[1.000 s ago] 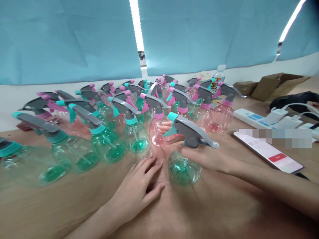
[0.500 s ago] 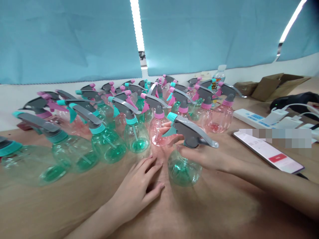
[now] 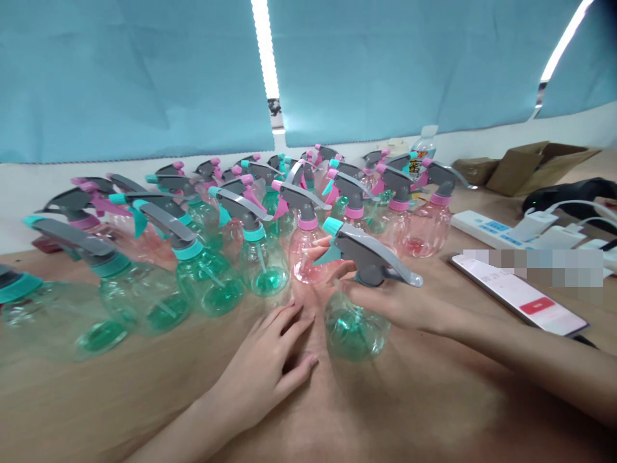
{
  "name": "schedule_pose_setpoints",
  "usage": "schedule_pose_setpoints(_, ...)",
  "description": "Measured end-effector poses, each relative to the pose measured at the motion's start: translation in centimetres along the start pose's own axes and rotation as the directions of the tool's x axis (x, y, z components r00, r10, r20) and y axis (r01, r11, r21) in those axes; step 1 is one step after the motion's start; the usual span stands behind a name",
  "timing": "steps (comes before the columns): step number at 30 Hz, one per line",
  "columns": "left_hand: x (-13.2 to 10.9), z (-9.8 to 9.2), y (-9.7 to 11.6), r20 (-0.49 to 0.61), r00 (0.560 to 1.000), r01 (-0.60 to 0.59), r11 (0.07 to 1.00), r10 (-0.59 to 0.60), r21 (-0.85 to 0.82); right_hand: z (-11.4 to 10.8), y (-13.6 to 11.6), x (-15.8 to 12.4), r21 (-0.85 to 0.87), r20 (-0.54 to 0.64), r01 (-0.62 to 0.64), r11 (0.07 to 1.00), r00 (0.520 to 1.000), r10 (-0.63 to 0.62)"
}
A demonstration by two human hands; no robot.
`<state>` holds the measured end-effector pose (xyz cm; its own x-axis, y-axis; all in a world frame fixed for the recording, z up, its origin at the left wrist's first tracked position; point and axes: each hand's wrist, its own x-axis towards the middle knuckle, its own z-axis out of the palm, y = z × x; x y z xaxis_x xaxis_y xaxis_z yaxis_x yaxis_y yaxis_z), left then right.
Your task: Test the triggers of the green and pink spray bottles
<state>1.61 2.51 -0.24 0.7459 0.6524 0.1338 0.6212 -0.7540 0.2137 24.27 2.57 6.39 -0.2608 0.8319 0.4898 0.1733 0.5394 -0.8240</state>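
My left hand (image 3: 272,354) lies on the wooden table with its fingers apart, holding nothing. My right hand (image 3: 380,299) is around the neck of a green spray bottle (image 3: 357,331), partly hidden behind its grey spray head. This bottle looks raised a little or standing in front of the others; which one I cannot tell. Just beyond my fingers stands a pink spray bottle (image 3: 308,254). To its left are a green bottle with a turquoise collar (image 3: 264,263) and another green bottle (image 3: 209,280).
Several more green and pink spray bottles fill the back of the table (image 3: 193,399). On the right lie a phone (image 3: 511,289), a white power strip (image 3: 486,228) with plugs and an open cardboard box (image 3: 525,167). A labelled bottle (image 3: 424,151) stands behind.
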Motion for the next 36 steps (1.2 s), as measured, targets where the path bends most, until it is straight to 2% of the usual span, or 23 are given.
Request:
schedule_pose_setpoints(7, 0.05, 0.04, -0.02, -0.009, 1.000, -0.005, 1.000, 0.005, -0.011, 0.05, -0.04, -0.07, -0.022, -0.003, -0.025, 0.999, 1.000, 0.025)
schedule_pose_setpoints(18, -0.10, 0.13, -0.06, -0.006, 1.000, -0.006, 1.000, 0.006, -0.008, 0.16, -0.19, 0.06, 0.072, -0.001, -0.063, 0.995, 0.998, 0.063)
schedule_pose_setpoints(31, -0.01, 0.01, 0.04, -0.006, 1.000, 0.001, 1.000, -0.001, -0.009, -0.12, -0.30, 0.18, -0.014, 0.073, -0.094, 0.995, 0.993, 0.095)
schedule_pose_setpoints(36, 0.03, 0.01, 0.02, -0.021, 1.000, -0.001, 1.000, 0.000, -0.024, -0.16, -0.95, 0.48, -0.002, 0.055, -0.042, 0.999, 0.998, 0.042)
